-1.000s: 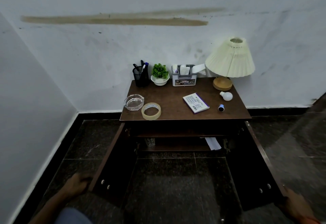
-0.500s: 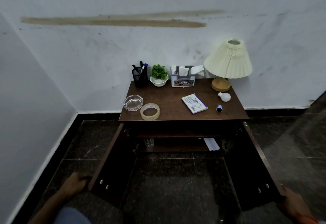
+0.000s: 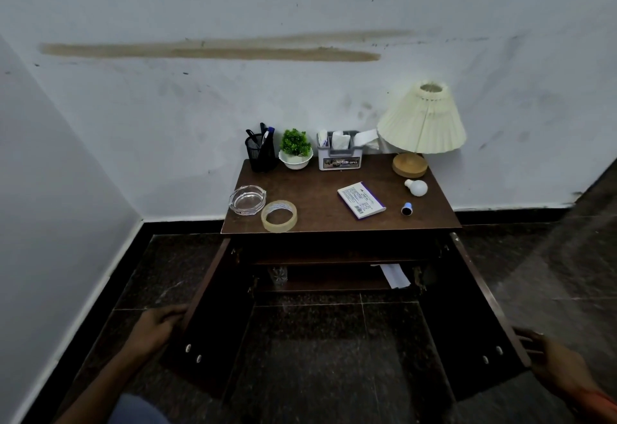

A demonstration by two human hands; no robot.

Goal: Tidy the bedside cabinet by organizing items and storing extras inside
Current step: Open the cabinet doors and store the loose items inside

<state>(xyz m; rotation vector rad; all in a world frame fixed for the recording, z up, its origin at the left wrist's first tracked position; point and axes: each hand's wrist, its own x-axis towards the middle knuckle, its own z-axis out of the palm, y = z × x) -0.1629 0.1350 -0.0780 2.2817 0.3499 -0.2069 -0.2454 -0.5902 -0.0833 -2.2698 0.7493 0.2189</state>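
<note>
The brown bedside cabinet (image 3: pixel 334 220) stands against the wall with both doors swung wide. My left hand (image 3: pixel 157 325) grips the top edge of the left door (image 3: pixel 207 276). My right hand (image 3: pixel 552 358) rests with straight fingers against the outer end of the right door (image 3: pixel 480 293). On top lie a glass ashtray (image 3: pixel 247 200), a tape roll (image 3: pixel 279 216), a white booklet (image 3: pixel 361 200), a loose bulb (image 3: pixel 416 187) and a small blue cap (image 3: pixel 406 209). Inside, a glass (image 3: pixel 279 275) and a white paper (image 3: pixel 394 276) show on the shelf.
Along the back stand a black pen holder (image 3: pixel 260 153), a small potted plant (image 3: pixel 295 149), a grey organiser box (image 3: pixel 339 156) and a pleated lamp (image 3: pixel 422 123). White walls close in at the left and behind. Dark tiled floor (image 3: pixel 317 357) spreads between the doors.
Both hands have come further up into view along the door edges. The doors stay wide apart, and the things on top have not moved.
</note>
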